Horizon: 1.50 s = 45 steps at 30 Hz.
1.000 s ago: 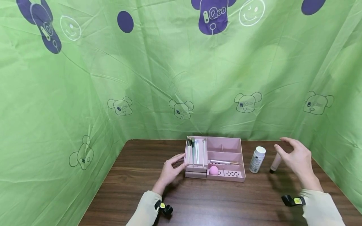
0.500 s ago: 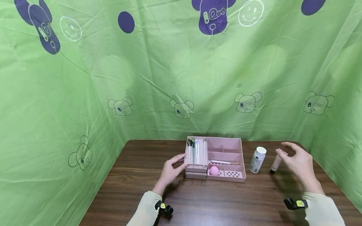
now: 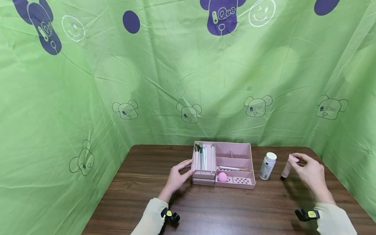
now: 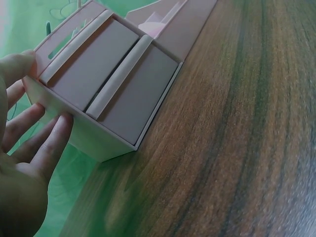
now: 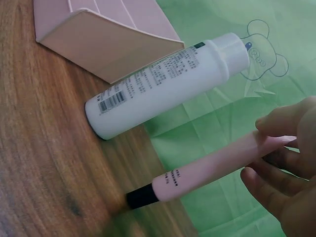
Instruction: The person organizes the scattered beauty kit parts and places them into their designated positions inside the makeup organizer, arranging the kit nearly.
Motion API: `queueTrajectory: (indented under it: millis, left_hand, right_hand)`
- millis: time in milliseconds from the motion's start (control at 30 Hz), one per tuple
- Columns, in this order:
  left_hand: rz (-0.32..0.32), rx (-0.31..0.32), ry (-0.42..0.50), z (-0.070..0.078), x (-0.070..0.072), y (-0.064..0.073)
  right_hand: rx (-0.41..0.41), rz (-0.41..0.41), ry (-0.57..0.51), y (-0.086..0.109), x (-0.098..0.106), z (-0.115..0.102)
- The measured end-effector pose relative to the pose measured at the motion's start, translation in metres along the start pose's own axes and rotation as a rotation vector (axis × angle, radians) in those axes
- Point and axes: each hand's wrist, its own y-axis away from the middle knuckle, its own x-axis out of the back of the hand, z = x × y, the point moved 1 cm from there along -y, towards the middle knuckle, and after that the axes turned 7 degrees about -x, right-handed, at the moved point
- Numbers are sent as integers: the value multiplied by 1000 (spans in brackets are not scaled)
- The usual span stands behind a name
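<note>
A pink desk organizer (image 3: 235,186) with drawers stands at the back of the table. My left hand (image 3: 176,178) rests on its left side. In the left wrist view the fingertips (image 4: 63,121) touch the side wall and the thumb lies at the top front corner. To the right, my right hand (image 3: 311,171) pinches the upper end of a pink squeeze tube (image 5: 212,168) between thumb and fingers. The tube stands on its black cap (image 5: 142,196), slightly tilted in the head view. A white bottle (image 3: 267,166) with a white lid stands between the organizer and the tube.
Makeup brushes (image 3: 201,158) lie in the organizer's left top tray, and a slim brush (image 3: 232,168) lies in a middle compartment. A pink round sponge (image 3: 222,177) sits in a front compartment. Green printed cloth (image 3: 164,81) hangs behind the brown wooden table (image 3: 235,212).
My right hand has lowered onto the top of the tube, and its fingers have closed on it. The left hand has stayed on the organizer.
</note>
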Motion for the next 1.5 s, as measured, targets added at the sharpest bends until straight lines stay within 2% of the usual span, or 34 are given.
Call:
queueTrajectory:
  millis: [300,900,1133,1500]
  left_hand:
    - [-2,23,-27,0,1,0]
    - [-7,8,-5,1,2,1]
    - [-15,-3,-6,2,2,0]
    - [0,0,-42,4,1,2]
  right_hand:
    - [-18,-16,18,3,-6,7]
    - [-16,-115,53,14,-20,29]
    - [-9,-104,47,17,-23,34]
    - [-7,-65,35,8,-12,25]
